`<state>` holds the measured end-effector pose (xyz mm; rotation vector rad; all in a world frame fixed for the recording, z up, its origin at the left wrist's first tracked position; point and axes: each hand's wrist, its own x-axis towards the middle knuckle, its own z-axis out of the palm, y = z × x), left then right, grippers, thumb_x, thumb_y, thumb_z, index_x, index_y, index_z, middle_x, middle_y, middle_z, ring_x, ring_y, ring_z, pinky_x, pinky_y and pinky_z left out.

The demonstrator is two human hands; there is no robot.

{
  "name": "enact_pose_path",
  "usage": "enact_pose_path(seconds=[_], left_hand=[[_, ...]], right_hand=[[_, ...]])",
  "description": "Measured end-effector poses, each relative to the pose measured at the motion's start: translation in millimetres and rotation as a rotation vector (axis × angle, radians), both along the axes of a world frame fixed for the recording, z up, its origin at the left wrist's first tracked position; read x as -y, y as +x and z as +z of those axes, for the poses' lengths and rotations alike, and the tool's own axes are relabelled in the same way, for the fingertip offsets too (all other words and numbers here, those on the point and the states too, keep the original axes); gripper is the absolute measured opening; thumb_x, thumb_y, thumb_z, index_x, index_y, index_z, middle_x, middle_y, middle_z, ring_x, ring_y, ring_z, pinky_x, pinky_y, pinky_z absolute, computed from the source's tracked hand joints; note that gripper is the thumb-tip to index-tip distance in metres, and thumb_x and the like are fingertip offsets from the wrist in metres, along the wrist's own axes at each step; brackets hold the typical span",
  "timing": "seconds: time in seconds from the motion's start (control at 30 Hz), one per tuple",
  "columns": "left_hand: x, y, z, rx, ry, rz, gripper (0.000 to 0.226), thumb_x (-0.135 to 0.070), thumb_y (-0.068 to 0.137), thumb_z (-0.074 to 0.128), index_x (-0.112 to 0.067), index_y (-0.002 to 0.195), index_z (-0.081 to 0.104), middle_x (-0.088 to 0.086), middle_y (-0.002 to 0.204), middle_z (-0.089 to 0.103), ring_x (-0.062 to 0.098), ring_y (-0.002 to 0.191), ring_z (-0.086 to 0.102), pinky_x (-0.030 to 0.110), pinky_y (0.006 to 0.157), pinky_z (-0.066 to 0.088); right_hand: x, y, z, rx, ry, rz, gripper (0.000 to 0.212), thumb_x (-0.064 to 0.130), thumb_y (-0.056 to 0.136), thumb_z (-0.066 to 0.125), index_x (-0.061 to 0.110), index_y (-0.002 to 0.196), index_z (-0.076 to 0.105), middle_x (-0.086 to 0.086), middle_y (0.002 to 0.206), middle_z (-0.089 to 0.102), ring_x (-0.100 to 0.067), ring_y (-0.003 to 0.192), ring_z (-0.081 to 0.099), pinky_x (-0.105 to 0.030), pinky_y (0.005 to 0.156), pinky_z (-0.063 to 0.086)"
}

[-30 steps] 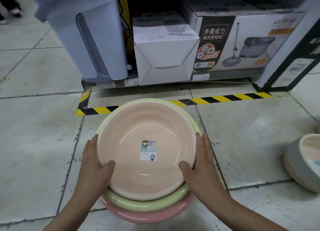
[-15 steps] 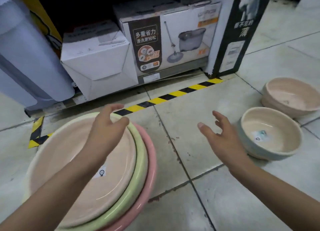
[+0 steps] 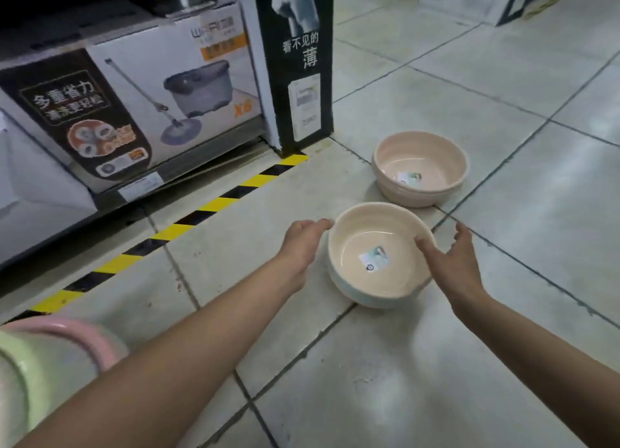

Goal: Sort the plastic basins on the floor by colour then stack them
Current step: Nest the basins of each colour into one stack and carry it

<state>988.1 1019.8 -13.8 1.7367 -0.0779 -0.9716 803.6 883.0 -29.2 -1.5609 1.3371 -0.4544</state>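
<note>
The left hand (image 3: 303,243) and right hand (image 3: 449,258), both spread and empty, flank the basin (image 3: 369,243); they should grip opposite rims evenly.

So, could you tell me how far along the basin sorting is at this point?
Done: the far beige stack looks like matching basins nested together. In hand: the left hand and right hand flank the near beige basin, not yet gripping; it sits in a pale blue basin. Left: splitting that pair, plus the green basin and pink basin nested at lower left.
</note>
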Motion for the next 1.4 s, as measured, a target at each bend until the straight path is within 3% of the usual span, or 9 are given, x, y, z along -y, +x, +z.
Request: enact_pose_path(seconds=[0.1,0.27,0.4,0.5,0.67,0.9,1.1,1.27,1.4], left_hand=[[29,-10,-34,-0.053,0.050,-0.022,0.072,-0.037,0.071,0.076,-0.011,0.133,0.051,0.017,0.118,0.064,0.020,0.088,0.064,0.031,0.073,0.051],[46,-17,-67,-0.033,0.115,0.032,0.044,0.000,0.080,0.057,-0.012,0.122,0.054,0.010,0.107,0.067,0.031,0.099,0.065,0.036,0.078,0.053],[52,-13,-72,-0.132,0.110,0.125,0.026,-0.004,0.066,0.053,-0.009,0.091,0.060,0.010,0.086,0.064,0.029,0.079,0.058,0.035,0.071,0.044],[56,-13,-70,-0.136,0.081,0.183,0.032,-0.008,0.054,0.050,-0.008,0.085,0.058,0.013,0.082,0.059,0.027,0.074,0.052,0.037,0.070,0.038],[81,0,-37,-0.035,-0.021,0.208,0.017,0.005,0.074,0.045,-0.009,0.079,0.054,0.009,0.069,0.054,0.024,0.060,0.046,0.028,0.057,0.037],[174,45,35,0.086,-0.165,0.178,0.023,0.004,0.072,0.045,-0.008,0.087,0.057,0.014,0.082,0.053,0.028,0.073,0.051,0.038,0.069,0.044],[252,53,48,0.161,-0.091,0.094,0.009,-0.001,0.084,0.045,-0.009,0.083,0.050,0.004,0.074,0.046,0.020,0.064,0.042,0.024,0.059,0.033],[285,62,7,0.229,-0.010,0.057,0.043,-0.009,0.089,0.043,-0.005,0.131,0.049,0.008,0.106,0.058,0.025,0.088,0.050,0.028,0.070,0.040],[296,63,-22,0.270,-0.014,0.042,0.048,-0.008,0.091,0.038,-0.008,0.139,0.044,0.007,0.130,0.054,0.025,0.102,0.049,0.028,0.082,0.039]], right_hand=[[22,2,-26,-0.019,0.171,0.025,0.085,0.040,0.087,0.068,0.027,0.156,0.019,-0.006,0.154,0.039,-0.030,0.134,0.046,-0.049,0.110,0.041],[30,5,-56,0.065,0.366,0.029,0.062,0.003,0.082,0.050,0.029,0.138,0.044,0.000,0.113,0.061,-0.024,0.100,0.060,-0.048,0.088,0.055],[35,7,-64,0.101,0.472,-0.004,0.058,0.001,0.080,0.043,0.028,0.130,0.051,-0.005,0.107,0.063,-0.030,0.098,0.061,-0.049,0.087,0.055],[37,7,-64,0.137,0.446,-0.014,0.056,0.000,0.077,0.042,0.025,0.126,0.055,-0.005,0.101,0.064,-0.027,0.089,0.059,-0.044,0.079,0.052],[56,16,-32,0.273,0.363,0.012,0.052,0.004,0.080,0.049,0.027,0.126,0.053,-0.004,0.109,0.063,-0.022,0.095,0.060,-0.044,0.083,0.054],[135,55,21,0.463,0.253,-0.012,0.066,0.018,0.060,0.057,0.029,0.125,0.055,-0.004,0.110,0.066,-0.022,0.088,0.059,-0.039,0.073,0.045],[224,88,26,0.406,0.181,-0.121,0.040,0.009,0.072,0.051,0.019,0.111,0.055,-0.003,0.099,0.058,-0.020,0.085,0.054,-0.031,0.071,0.044],[255,101,-7,0.275,0.124,-0.153,0.036,0.008,0.085,0.048,0.014,0.120,0.055,-0.003,0.094,0.057,-0.019,0.079,0.053,-0.028,0.064,0.042],[267,106,-33,0.176,0.066,-0.171,0.044,0.013,0.088,0.046,0.013,0.132,0.052,-0.008,0.119,0.057,-0.026,0.101,0.054,-0.031,0.078,0.045]])
